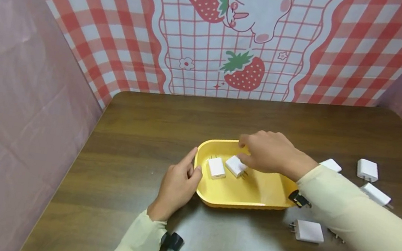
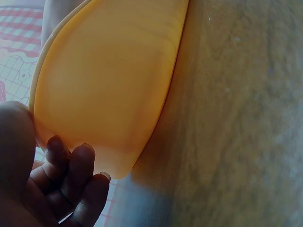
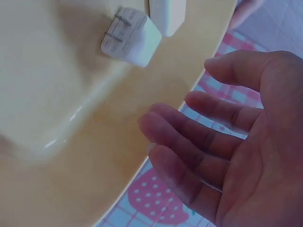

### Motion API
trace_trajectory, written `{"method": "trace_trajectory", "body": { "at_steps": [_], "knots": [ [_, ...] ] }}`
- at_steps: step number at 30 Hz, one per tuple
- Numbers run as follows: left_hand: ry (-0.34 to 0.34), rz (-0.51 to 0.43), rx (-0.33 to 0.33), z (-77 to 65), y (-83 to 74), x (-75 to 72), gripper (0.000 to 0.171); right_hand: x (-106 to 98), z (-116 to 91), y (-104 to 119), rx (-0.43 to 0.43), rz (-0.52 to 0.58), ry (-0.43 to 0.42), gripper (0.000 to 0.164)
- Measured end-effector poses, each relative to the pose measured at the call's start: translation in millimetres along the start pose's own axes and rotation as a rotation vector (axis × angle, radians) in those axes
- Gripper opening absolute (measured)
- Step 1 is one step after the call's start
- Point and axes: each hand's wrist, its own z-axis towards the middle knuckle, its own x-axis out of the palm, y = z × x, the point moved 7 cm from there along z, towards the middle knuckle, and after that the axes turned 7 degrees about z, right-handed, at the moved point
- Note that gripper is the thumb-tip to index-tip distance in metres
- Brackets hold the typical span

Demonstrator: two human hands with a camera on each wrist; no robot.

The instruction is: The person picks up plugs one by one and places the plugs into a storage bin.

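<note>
A yellow plastic tray [image 1: 230, 192] with rounded corners sits on the wooden table. Two white charger plugs lie in it: the left charger [image 1: 216, 167] and the right charger [image 1: 235, 166], whose metal prongs also show in the right wrist view. At the tray's left end, my left hand [image 1: 178, 185] holds the rim, with several fingers bent against the outer wall in the left wrist view. Over the tray's far side hovers my right hand [image 1: 271, 153], close above the right charger. Its fingers [image 3: 189, 137] are loosely bent and spread, with nothing between them.
Right of the tray lie more white chargers: a near charger [image 1: 308, 231], a far charger [image 1: 367, 170], an angled charger [image 1: 376, 193] and others partly hidden by the right sleeve [image 1: 355, 218]. A checked strawberry cloth [image 1: 245, 62] hangs behind the table [image 1: 137, 133].
</note>
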Motion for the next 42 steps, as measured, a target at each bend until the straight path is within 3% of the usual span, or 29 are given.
{"method": "trace_trajectory", "body": {
  "at_steps": [7,16,24,36,42],
  "knots": [
    [0.008,-0.007,-0.02,-0.7,0.7,1.2,0.055,-9.3,-19.1,-23.9,0.057,0.135,-0.088,0.034],
    [-0.004,-0.005,-0.007,0.6,1.3,1.1,0.055,-17.1,-46.9,-58.7,0.201,0.253,-0.224,0.029],
    [0.009,-0.013,-0.027,-0.9,3.1,0.9,0.056,-8.8,-66.7,-87.9,0.311,0.383,-0.26,0.036],
    [0.017,-0.008,-0.039,-1.0,2.5,2.1,0.056,-7.6,-97.3,-112.1,0.335,0.419,-0.364,0.041],
    [0.01,-0.005,-0.031,-0.4,2.5,2.2,0.055,-0.4,-115.1,-132.3,0.37,0.459,-0.362,0.046]
  ]
}}
